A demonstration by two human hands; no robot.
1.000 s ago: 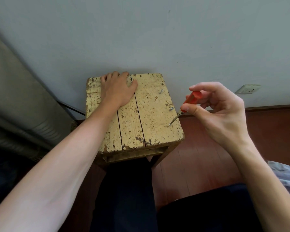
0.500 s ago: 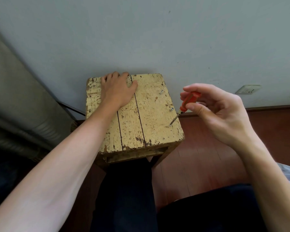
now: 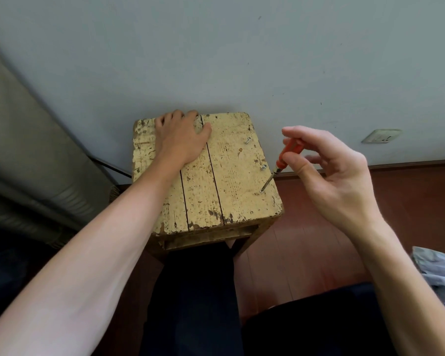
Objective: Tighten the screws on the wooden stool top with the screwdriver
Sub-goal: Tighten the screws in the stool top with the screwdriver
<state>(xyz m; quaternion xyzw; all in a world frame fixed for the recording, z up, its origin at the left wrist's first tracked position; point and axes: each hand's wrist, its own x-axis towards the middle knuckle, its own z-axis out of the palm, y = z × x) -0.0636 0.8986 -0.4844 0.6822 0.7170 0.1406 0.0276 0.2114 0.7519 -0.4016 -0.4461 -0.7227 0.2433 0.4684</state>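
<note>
A wooden stool top (image 3: 231,181) of worn yellow planks stands against the wall. My left hand (image 3: 180,140) lies flat on its far left part, fingers reaching the back edge. My right hand (image 3: 326,170) pinches the orange handle of a small screwdriver (image 3: 284,158) between thumb and fingers. The tool's metal tip sits on a screw (image 3: 261,191) near the stool's right edge. Two more screws stick up along that edge, one (image 3: 263,167) in the middle and one (image 3: 247,140) farther back.
A grey wall rises right behind the stool, with a wall socket (image 3: 381,136) low at the right. Red-brown floorboards (image 3: 306,227) lie to the right. A grey padded surface (image 3: 24,150) fills the left. Crumpled light cloth (image 3: 437,273) lies at the right edge.
My right hand's fingers have shifted round the screwdriver handle, the thumb sliding lower, while the tip stays on the same screw. My left hand has not moved.
</note>
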